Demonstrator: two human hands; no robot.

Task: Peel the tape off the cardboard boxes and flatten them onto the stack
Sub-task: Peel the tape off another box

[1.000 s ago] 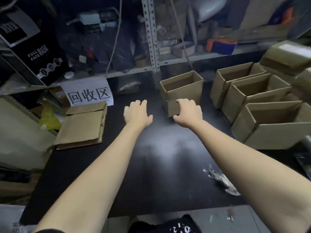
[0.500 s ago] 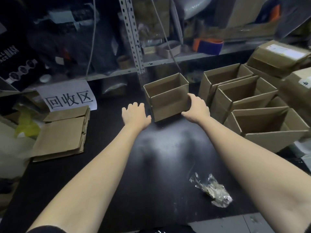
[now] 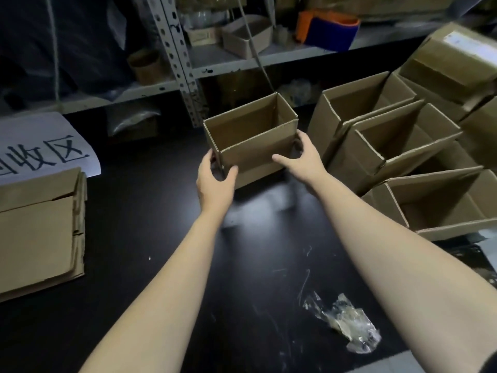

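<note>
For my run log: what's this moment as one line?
left hand: grips open box, near-left corner | right hand: grips its right side | flattened stack: at left

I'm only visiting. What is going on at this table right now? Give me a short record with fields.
Hands: left hand and right hand grip the open cardboard box at opposite ends
Box: upright, top open
Stack: flattened cardboard stack at the table's left
Waiting: more open boxes on the right
Waste: crumpled clear tape on the black table
Sign: white paper sign behind the stack
</note>
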